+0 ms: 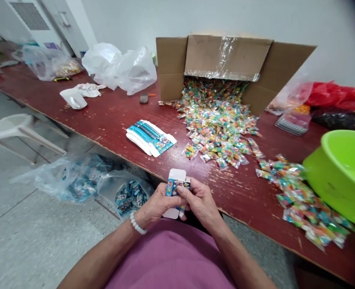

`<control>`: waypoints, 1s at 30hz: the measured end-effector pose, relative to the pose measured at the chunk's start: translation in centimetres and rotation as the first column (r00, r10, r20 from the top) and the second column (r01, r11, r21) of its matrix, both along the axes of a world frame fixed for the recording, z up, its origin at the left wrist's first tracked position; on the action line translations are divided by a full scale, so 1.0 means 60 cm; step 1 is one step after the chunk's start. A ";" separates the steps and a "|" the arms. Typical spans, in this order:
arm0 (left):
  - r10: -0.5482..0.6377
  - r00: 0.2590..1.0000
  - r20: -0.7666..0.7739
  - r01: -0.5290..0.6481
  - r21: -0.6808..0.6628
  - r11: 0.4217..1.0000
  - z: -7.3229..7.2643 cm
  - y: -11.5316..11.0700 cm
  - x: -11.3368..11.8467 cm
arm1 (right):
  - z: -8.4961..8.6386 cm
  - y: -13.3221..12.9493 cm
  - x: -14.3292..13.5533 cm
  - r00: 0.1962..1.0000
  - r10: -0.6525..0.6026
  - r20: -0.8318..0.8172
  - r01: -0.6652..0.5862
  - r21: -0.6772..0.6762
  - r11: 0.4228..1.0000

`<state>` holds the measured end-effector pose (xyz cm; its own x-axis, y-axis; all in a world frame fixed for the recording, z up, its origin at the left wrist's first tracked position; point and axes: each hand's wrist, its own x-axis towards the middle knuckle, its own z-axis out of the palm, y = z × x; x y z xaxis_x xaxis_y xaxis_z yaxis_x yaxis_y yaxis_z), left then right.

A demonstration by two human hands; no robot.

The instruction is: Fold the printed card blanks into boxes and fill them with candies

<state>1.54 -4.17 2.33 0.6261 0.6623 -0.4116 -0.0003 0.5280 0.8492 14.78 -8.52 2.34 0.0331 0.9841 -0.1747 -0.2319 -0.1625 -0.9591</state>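
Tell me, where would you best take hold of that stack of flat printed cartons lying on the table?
Probably by its long edges, coming from above. The stack of flat cartons lies flat on the table, fanned slightly, with bare wood on all sides, so fingers could close across the narrow width. Both the left hand and right hand are busy holding a small box.

One open brown cardboard carton [225, 60], one lime-green plastic basin [343, 172], one stack of flat printed boxes [150, 137], two floor bags [75, 180], countless candy packets [219, 128].
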 end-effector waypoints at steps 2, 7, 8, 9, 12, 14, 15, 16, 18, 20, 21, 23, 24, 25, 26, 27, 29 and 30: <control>0.000 1.000 -0.014 0.001 0.038 0.999 -0.001 0.002 0.000 | -0.006 0.002 0.005 0.997 -0.012 0.076 0.008 0.051 0.999; 0.095 0.995 0.006 -0.094 0.208 0.974 -0.006 0.005 -0.011 | -0.019 0.007 0.023 0.969 -0.092 0.229 0.054 0.168 0.984; 0.133 0.991 0.022 -0.134 0.216 0.967 -0.007 0.003 -0.014 | -0.021 0.008 0.024 0.967 -0.099 0.234 0.063 0.156 0.986; 0.169 0.985 0.039 -0.173 0.215 0.961 -0.008 -0.001 -0.015 | -0.023 0.009 0.022 0.970 -0.110 0.216 0.081 0.140 0.987; 0.240 0.965 0.103 -0.256 0.191 0.948 -0.004 -0.013 -0.015 | -0.027 0.010 0.010 0.969 -0.237 0.071 0.227 0.130 0.965; 0.262 0.956 0.130 -0.283 0.177 0.943 0.000 -0.019 -0.011 | -0.031 0.010 0.003 0.953 -0.302 0.014 0.297 0.146 0.944; 0.267 0.954 0.138 -0.288 0.172 0.942 0.002 -0.021 -0.009 | -0.033 0.009 0.001 0.947 -0.319 0.016 0.313 0.158 0.936; 0.267 0.953 0.145 -0.289 0.168 0.942 0.003 -0.022 -0.008 | -0.035 0.009 0.001 0.944 -0.327 0.033 0.317 0.172 0.933; 0.262 0.953 0.154 -0.286 0.160 0.945 0.003 -0.022 -0.007 | -0.038 0.010 0.005 0.942 -0.325 0.080 0.305 0.200 0.931; 0.242 0.960 0.144 -0.262 0.142 0.955 0.001 -0.019 -0.008 | -0.037 0.012 0.015 0.945 -0.313 0.099 0.288 0.210 0.934; 0.227 0.965 0.133 -0.245 0.137 0.960 0.000 -0.018 -0.010 | -0.036 0.013 0.020 0.957 -0.277 0.089 0.258 0.182 0.949; 0.196 0.974 0.111 -0.212 0.153 0.965 -0.001 -0.015 -0.012 | -0.031 0.018 0.030 0.980 -0.197 0.017 0.195 0.086 0.977; 0.181 0.978 0.101 -0.196 0.174 0.965 -0.001 -0.014 -0.013 | -0.029 0.020 0.035 0.984 -0.176 -0.030 0.177 0.044 0.983; 0.167 0.982 0.090 -0.182 0.201 0.962 -0.002 -0.013 -0.014 | -0.026 0.022 0.039 0.985 -0.159 -0.068 0.160 0.016 0.987; 0.157 0.984 0.079 -0.171 0.229 0.958 -0.002 -0.012 -0.015 | -0.024 0.023 0.042 0.986 -0.142 -0.086 0.144 0.007 0.990; 0.152 0.986 0.070 -0.165 0.249 0.954 -0.002 -0.012 -0.015 | -0.023 0.024 0.044 0.990 -0.118 -0.081 0.119 0.018 0.993; 0.169 0.983 0.076 -0.183 0.244 0.952 -0.003 -0.013 -0.016 | -0.022 0.023 0.047 0.998 -0.069 0.008 0.069 0.077 0.995; 0.191 0.977 0.091 -0.206 0.214 0.955 -0.003 -0.013 -0.017 | -0.023 0.022 0.047 0.994 -0.069 0.079 0.060 0.116 0.991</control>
